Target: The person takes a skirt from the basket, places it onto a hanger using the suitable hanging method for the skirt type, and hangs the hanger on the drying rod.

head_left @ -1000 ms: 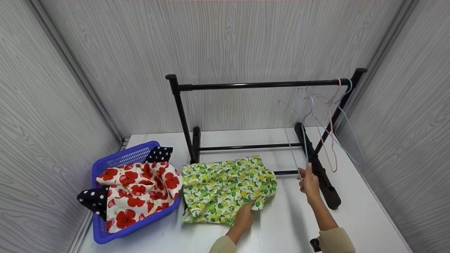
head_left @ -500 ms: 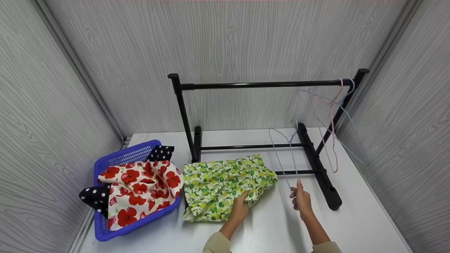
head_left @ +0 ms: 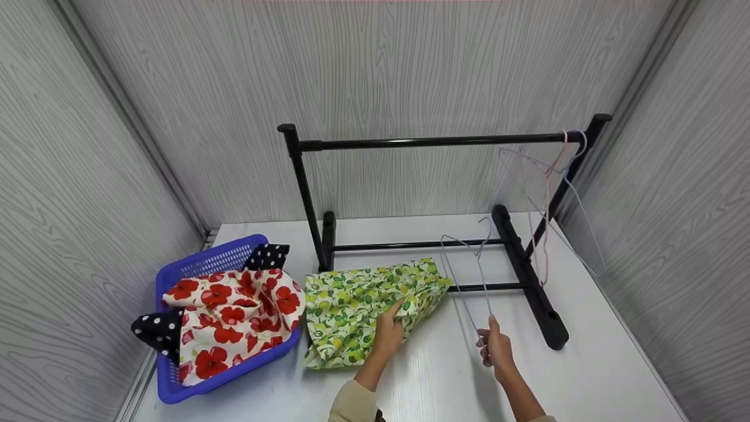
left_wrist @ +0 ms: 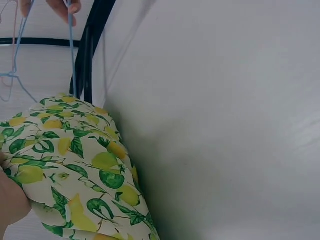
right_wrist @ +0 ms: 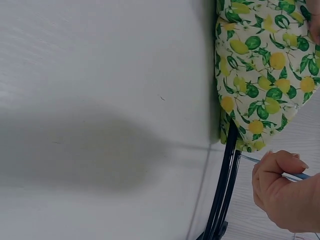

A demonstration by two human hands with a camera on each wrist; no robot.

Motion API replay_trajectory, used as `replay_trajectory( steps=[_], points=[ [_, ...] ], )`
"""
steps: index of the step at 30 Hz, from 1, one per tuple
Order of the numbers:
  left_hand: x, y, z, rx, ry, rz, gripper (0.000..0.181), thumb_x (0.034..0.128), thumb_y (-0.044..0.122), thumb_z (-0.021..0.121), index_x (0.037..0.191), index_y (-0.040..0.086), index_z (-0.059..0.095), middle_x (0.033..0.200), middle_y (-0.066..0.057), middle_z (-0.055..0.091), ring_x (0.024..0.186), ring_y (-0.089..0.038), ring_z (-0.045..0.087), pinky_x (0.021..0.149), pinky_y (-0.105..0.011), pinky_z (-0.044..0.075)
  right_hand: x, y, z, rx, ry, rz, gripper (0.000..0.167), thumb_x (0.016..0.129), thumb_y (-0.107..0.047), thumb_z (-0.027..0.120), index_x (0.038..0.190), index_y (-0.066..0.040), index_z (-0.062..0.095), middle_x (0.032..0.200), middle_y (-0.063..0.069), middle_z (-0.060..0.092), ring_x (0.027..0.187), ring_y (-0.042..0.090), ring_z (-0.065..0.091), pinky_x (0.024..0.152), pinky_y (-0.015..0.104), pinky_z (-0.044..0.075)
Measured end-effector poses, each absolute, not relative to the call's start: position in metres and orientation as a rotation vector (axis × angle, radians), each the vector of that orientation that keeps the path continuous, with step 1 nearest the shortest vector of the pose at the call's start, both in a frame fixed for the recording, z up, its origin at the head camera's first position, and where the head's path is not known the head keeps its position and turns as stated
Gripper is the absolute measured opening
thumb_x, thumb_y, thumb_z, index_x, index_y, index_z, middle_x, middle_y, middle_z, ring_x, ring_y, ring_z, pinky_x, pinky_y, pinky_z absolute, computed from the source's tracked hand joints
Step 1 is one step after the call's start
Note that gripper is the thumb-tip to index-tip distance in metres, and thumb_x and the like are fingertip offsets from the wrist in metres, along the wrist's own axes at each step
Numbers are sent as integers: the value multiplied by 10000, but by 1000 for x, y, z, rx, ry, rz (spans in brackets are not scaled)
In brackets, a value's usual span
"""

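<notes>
A lemon-print cloth [head_left: 345, 310], white with yellow and green, lies bunched on the white table in the head view. My left hand [head_left: 388, 333] grips its right side, lifting a fold; the fingertips are hidden in the fabric. To the right, my right hand [head_left: 497, 350] holds a light blue wire hanger [head_left: 479, 256] by its lower part, hook pointing away. The hanger is just right of the cloth, apart from my left hand. In the right wrist view, the right hand [right_wrist: 287, 192] pinches the blue wire beside the cloth [right_wrist: 265, 75].
A black garment rack [head_left: 422, 142] stands behind the cloth. A pink hanger [head_left: 548, 199] and another blue hanger [head_left: 580, 202] hang at its right end. At left, a blue basket [head_left: 225, 384] holds a red-poppy cloth [head_left: 231, 316] and a black polka-dot cloth [head_left: 158, 331].
My right hand has drawn the blue hanger down and left, toward the cloth. My left hand has shifted up and left, pulling the cloth's right edge into a raised fold.
</notes>
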State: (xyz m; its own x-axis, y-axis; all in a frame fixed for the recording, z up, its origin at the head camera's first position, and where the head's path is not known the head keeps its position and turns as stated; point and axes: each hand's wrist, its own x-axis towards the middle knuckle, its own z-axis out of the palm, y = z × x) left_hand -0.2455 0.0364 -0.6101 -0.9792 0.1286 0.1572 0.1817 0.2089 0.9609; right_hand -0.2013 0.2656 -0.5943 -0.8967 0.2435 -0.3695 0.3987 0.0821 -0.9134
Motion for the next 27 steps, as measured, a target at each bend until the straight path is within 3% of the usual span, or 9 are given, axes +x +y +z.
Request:
replay_trajectory(
  steps=[3,4,7,8,10,13,19,27],
  points=[
    [-247,33,-598,-290,-2405,-1900,509,836,-157,346,1329,-71,439,1364,-313,415,436,-31,275,670,-262,427,-199,263,-596,652,2225,-1925,772,965,-534,182,1249,126,462,667,-28,508,503,50,377,445,192,307],
    [-248,32,-594,-287,-2405,-1886,515,831,-159,348,1328,-66,444,1364,-305,421,492,-52,390,705,-273,438,-198,262,-597,655,2224,-1923,777,965,-536,182,1259,129,456,667,-28,509,498,48,377,443,189,307],
    [-249,30,-583,-283,-2399,-1851,528,815,-166,350,1324,-65,450,1363,-292,432,862,-225,594,818,-342,462,-197,259,-599,661,2212,-1920,778,965,-531,179,1266,133,451,667,-27,509,491,42,368,439,183,301],
    [-249,29,-580,-280,-2397,-1839,533,812,-166,349,1325,-61,451,1363,-287,435,995,-300,592,861,-375,471,-197,258,-600,663,2208,-1918,780,964,-531,178,1269,135,448,667,-26,508,491,41,366,439,181,300],
    [-249,29,-574,-279,-2387,-1820,544,800,-169,346,1323,-63,452,1361,-277,445,1237,-363,464,956,-442,439,-196,255,-601,670,2202,-1917,785,964,-533,180,1268,138,450,667,-26,511,490,41,365,439,179,301],
    [-247,28,-567,-274,-2375,-1819,549,799,-166,348,1324,-52,457,1359,-253,461,1279,-372,424,1001,-476,404,-195,252,-604,668,2211,-1900,796,964,-537,164,1269,142,447,669,-27,507,497,43,365,440,177,303],
    [-247,24,-556,-293,-2361,-1759,549,789,-181,368,1303,-35,492,1333,-238,495,1193,-358,514,978,-455,432,-191,245,-607,646,2236,-1874,815,966,-535,138,1266,161,438,671,-16,508,493,44,362,436,173,302],
    [-249,18,-537,-265,-2303,-1758,532,808,-166,361,1308,-33,486,1323,-226,511,1250,-368,464,1011,-458,404,-191,232,-605,607,2240,-1869,826,967,-544,149,1244,172,454,659,-17,506,475,38,354,425,165,304]
  ],
)
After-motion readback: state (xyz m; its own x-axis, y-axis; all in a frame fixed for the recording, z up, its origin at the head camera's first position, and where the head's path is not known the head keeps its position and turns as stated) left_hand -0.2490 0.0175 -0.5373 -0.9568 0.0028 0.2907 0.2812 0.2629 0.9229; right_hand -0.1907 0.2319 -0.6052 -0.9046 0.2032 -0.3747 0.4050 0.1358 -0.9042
